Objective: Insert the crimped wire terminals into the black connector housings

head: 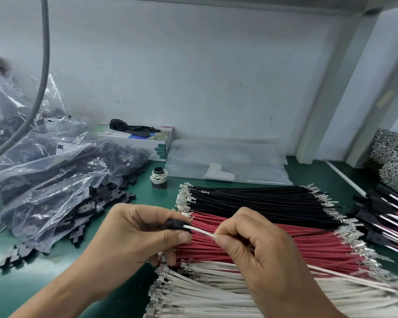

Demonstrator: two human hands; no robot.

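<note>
The left hand is pinching a small black plastic connector housing between thumb and curled fingers, holding it just above the near middle of the green bench mat. The right hand is pinching a thin white insulated wire between thumb and forefinger, right beside the housing; the wire's front end is sitting in the housing, and its tail is trailing off toward the mat's near right corner. Beneath both hands, three flat rows of crimped wires are lying side by side: black wires farthest, red wires in the middle, white wires at the near edge. Clear plastic bags of loose black housings are heaping along the left edge. Finished black-housed assemblies are piling at the right edge.
</note>
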